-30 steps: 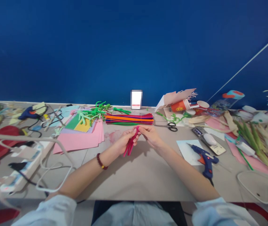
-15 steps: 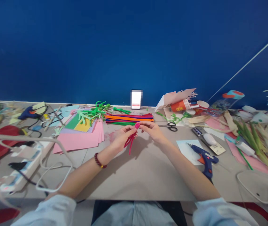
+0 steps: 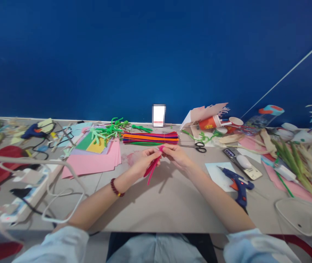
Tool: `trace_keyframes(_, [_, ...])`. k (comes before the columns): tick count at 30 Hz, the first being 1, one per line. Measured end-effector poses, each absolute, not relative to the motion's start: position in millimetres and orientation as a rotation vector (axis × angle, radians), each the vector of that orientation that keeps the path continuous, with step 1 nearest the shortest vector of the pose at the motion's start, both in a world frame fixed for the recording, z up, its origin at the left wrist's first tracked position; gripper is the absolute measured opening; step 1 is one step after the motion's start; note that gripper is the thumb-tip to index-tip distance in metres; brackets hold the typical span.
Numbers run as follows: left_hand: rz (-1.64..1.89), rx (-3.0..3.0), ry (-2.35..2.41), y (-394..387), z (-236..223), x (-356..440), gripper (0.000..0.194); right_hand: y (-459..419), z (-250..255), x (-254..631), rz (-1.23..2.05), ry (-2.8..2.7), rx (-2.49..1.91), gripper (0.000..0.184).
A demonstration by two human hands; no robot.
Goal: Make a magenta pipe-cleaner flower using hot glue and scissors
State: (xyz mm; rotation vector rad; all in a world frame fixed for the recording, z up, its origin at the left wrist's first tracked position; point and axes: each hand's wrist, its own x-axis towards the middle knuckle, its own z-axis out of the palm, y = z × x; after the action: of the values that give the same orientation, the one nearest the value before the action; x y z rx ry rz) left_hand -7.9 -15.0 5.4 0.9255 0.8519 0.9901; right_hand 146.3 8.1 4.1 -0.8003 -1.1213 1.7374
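I see my left hand (image 3: 142,163) and my right hand (image 3: 175,155) up close together, just above the bench (image 3: 172,204). Both are pinched shut on a small bunch of pink fuzzy wire sticks (image 3: 152,167). The top of the bunch sits between the 2 hands, w/ a little pink tip poking out by the right hand's fingers. The loose ends hang down and toward me, under the left hand.

I think these sticks are v. light and soft on the outside, w/ thin wire inside, so they bend easy and stay bent. Not slippery, the fuzz grips. Best spot to hold is near the top, where the sticks meet, so they don't fan out. Squeeze too hard and they kink.

Just past the hands lies a flat pack of colored sticks (image 3: 150,138). Scissors (image 3: 199,147) are a bit past the right hand. A blue glue gun (image 3: 238,183) is off to the right hand's outer side. Pink paper (image 3: 95,160) lies out past the left hand.
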Motion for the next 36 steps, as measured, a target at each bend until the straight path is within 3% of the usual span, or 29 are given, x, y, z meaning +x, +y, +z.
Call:
trace_keyframes(21, [1.027, 0.96, 0.894, -14.3, 6.2, -8.3, 0.026, 4.9, 5.8, 143.4, 1.665, -1.177, -0.761, 0.016])
trace_keyframes(26, [1.023, 0.948, 0.92, -15.3, 11.6, -7.5, 0.029, 10.2, 8.0, 148.5, 1.633, -1.131, -0.738, 0.025])
trace_keyframes(36, [1.032, 0.894, 0.88, -14.3, 11.6, -7.7, 0.03, 15.0, 4.3, 154.5, 1.499, -1.267, -0.875, 0.025])
